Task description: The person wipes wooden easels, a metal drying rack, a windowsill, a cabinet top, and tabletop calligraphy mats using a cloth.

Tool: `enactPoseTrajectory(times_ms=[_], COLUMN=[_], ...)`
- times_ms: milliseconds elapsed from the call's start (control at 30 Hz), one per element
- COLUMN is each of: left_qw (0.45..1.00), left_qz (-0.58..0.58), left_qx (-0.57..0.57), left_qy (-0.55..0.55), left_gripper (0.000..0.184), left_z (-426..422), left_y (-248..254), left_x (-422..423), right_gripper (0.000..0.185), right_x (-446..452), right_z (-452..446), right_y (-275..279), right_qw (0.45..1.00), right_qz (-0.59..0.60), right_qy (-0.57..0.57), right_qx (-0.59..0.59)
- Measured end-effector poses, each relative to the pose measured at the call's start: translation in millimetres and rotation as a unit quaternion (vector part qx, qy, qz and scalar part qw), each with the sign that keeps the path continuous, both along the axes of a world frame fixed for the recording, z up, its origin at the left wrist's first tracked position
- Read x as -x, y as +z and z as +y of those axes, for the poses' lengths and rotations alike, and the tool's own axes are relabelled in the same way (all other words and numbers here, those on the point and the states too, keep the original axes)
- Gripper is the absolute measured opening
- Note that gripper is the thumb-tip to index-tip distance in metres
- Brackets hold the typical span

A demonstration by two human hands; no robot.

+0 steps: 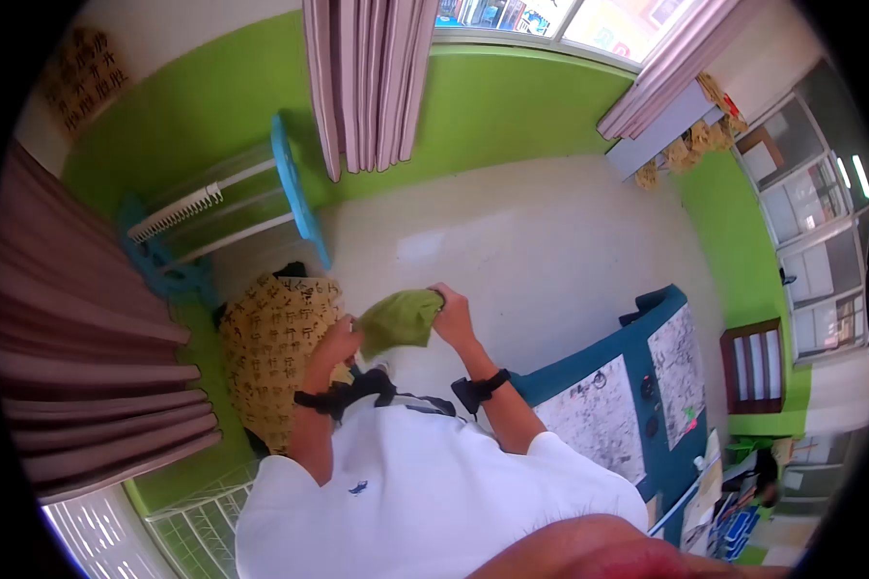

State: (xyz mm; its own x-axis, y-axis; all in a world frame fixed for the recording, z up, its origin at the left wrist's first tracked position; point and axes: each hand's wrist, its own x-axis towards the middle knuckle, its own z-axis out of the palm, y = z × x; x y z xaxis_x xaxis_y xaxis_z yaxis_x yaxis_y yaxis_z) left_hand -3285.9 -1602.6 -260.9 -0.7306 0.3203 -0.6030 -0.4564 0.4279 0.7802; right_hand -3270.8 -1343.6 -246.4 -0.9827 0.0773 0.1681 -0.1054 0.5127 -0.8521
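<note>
1. Head view, left hand: I see the left hand with its fingers closed on the left end of the green cloth.
2. Head view, right hand: I see the right hand gripping the cloth's upper right corner.
3. Head view, cloth position: I read it spread between both hands, over the floor, clear of the teal table's left corner.

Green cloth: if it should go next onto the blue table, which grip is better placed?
Probably the right grip: it holds the end of the green cloth nearer the blue table; the left grip is at the opposite end, farther away.
</note>
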Motion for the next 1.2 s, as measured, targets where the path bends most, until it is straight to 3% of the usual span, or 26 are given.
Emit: enactPoseTrajectory(times_ms=[33, 167, 233, 267, 300, 367, 433, 500, 567, 600, 633, 733, 767, 833, 867, 967, 1033, 1100, 1167, 1200], left_qw=[0.999, 0.992, 0.977, 0.983, 0.983, 0.958, 0.943, 0.924, 0.978, 0.987, 0.986, 0.958, 0.957, 0.998, 0.992, 0.984, 0.970, 0.918, 0.916, 0.904], left_qz=[-0.007, -0.103, 0.134, 0.101, 0.101, 0.238, 0.293, 0.347, 0.172, 0.141, 0.147, 0.210, 0.221, 0.053, 0.020, 0.052, 0.027, 0.027, 0.037, 0.154], left_qx=[0.051, -0.030, -0.163, -0.155, -0.150, -0.160, -0.150, -0.138, -0.094, -0.070, -0.061, -0.176, -0.168, -0.037, -0.100, -0.105, -0.135, -0.209, -0.222, -0.213], left_qy=[0.016, 0.070, 0.034, -0.014, -0.020, -0.017, -0.053, -0.080, -0.077, -0.043, -0.040, 0.085, 0.080, 0.021, 0.072, 0.134, 0.202, 0.335, 0.331, 0.339], left_gripper=[0.035, 0.052, 0.069, 0.089, 0.089, 0.095, 0.094, 0.092, 0.080, 0.057, 0.057, 0.029, 0.029, 0.029, 0.029, 0.030, 0.033, 0.036, 0.034, 0.032], left_z=[0.8, 15.5, 34.0, 44.2, 59.1, 91.2, 120.9, 146.5, 164.1, 170.1, 176.1, 208.1, 215.4, 223.6, 233.4, 270.8, 295.4, 322.3, 337.6, 344.5], left_y=[-0.1, -17.9, -46.6, -48.0, -44.7, -42.6, -35.5, -34.3, -42.7, -58.2, -62.5, -72.4, -72.3, -48.9, -45.3, -5.8, 8.2, 34.2, 33.9, 19.7], left_x=[14.4, 79.9, 107.2, 125.7, 141.9, 172.8, 202.5, 238.1, 278.8, 301.7, 327.1, 401.0, 430.7, 473.2, 489.9, 547.6, 580.9, 622.9, 664.0, 689.1], right_gripper=[0.026, 0.040, 0.044, 0.047, 0.050, 0.048, 0.046, 0.043, 0.036, 0.034, 0.032, 0.031, 0.036, 0.040, 0.044, 0.051, 0.050, 0.042, 0.036, 0.036], right_x=[16.5, 78.3, 108.4, 122.8, 137.6, 163.2, 193.5, 228.2, 272.0, 300.0, 331.3, 406.9, 434.5, 474.5, 491.9, 535.8, 563.2, 601.5, 641.4, 661.2], right_z=[-8.3, -27.9, -22.2, -18.5, -14.3, -2.1, 17.7, 41.1, 64.3, 78.8, 88.9, 136.8, 152.1, 192.1, 207.0, 240.9, 253.9, 264.6, 267.9, 264.0], right_y=[3.3, 6.4, 8.9, 6.2, 3.2, -2.8, -13.2, -24.5, -36.8, -48.5, -35.2, -14.1, -8.9, -8.9, -11.3, -18.0, -29.8, -39.3, -43.3, -48.1], right_qw=[1.000, 0.986, 0.982, 0.987, 0.990, 0.992, 0.993, 0.984, 0.983, 0.986, 0.988, 0.996, 0.997, 0.996, 0.995, 0.996, 0.989, 0.995, 0.986, 0.990], right_qz=[-0.021, -0.086, -0.083, -0.087, -0.089, -0.100, -0.107, -0.142, -0.101, -0.075, -0.045, -0.028, -0.022, -0.043, -0.068, -0.067, -0.129, -0.092, -0.165, -0.123], right_qy=[0.016, 0.125, 0.142, 0.127, 0.110, 0.075, 0.042, -0.073, -0.089, -0.064, -0.041, -0.048, -0.066, -0.073, -0.076, -0.062, -0.056, -0.022, 0.016, 0.029], right_qx=[-0.002, -0.073, -0.092, -0.041, 0.011, 0.022, 0.029, 0.084, 0.124, 0.131, 0.139, 0.073, 0.040, 0.028, -0.001, 0.013, 0.044, 0.042, 0.027, 0.070])
